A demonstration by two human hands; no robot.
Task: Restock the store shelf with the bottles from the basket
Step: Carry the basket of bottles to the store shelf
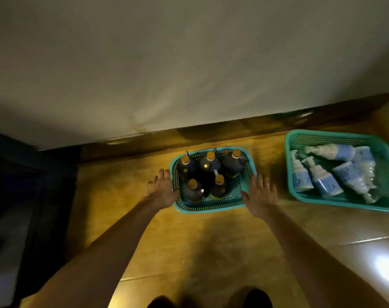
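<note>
L hand (162,190): I'm seeing grip released, fingers spread, sitting against left wall of basket (211,206).
R hand (260,195): grip released too, palm down, touching basket's right rim.
Basket: teal mesh, sitting on tiled floor (211,247) near the wall (189,63).
Bottles (192,190): five dark ones w/ yellow caps, standing upright inside basket.
2nd basket (340,202): teal, well apart to the right, holding blue-white spray bottles (322,181) lying on their sides.

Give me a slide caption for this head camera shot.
Both hands flank a teal basket of five upright dark bottles.
</note>
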